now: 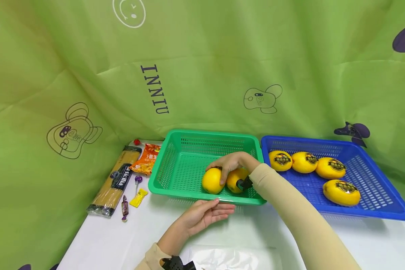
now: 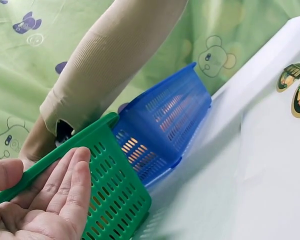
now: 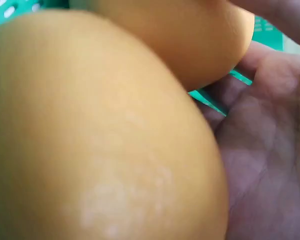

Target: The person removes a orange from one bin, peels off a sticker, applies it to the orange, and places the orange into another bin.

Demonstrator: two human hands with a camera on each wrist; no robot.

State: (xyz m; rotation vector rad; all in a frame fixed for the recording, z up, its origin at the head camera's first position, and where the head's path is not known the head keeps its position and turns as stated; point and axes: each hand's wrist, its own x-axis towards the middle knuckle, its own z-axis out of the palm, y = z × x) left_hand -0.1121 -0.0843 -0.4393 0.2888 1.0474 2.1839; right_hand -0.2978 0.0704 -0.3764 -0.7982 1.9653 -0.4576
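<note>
1 yellow fruit (image 1: pixel 211 182) gripped by down-reaching right hand (image 1: pixel 228 164); left hand (image 1: pixel 205 216) palm-up, fingers straight, by green basket (image 1: pixel 182 194).

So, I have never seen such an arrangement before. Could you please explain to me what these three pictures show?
Of course. There is no machine here, only a person's two bare hands. The wide picture comes from a camera on the head, looking down; the two close ones come from cameras on the left and right wrists.

On the white table stand a green basket and, to its right, a blue basket with four labelled yellow fruits. At the left lie a long pack, an orange bag and some small sweets.

The right hand grips one yellow fruit inside the green basket, beside a second one. The left hand holds nothing; it is palm up at the near rim.
</note>
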